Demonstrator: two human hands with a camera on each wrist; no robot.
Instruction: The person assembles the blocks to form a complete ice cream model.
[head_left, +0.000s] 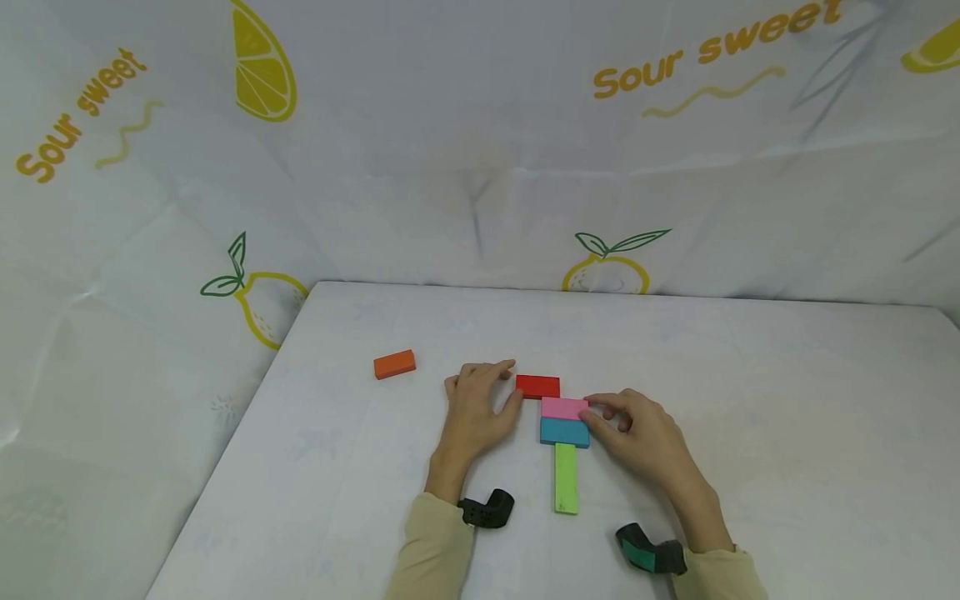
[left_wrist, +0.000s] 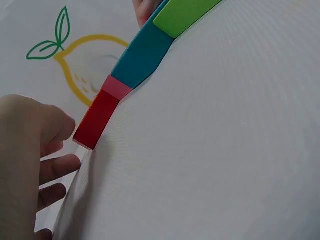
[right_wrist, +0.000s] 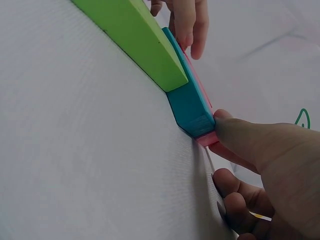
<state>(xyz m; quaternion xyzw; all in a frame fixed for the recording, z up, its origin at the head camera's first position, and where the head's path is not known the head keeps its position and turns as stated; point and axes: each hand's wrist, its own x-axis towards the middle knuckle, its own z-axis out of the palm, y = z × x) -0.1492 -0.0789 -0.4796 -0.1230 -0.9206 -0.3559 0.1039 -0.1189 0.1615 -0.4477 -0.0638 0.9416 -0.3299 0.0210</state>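
Observation:
Four wooden blocks lie joined on the white table. At the top is a red block, its right end against a pink block. A blue block lies along the pink one's near side, and a light green block runs from it toward the person. My left hand is at the red block's left end, thumb tip close to it, fingers relaxed and spread. With thumb and index finger my right hand pinches the pink block's right end; the thumb also lies by the blue block's corner.
An orange block lies apart to the left, beyond the left hand. The white table meets a lemon-printed cloth at its back and left edges. Black wrist devices sit by both sleeves.

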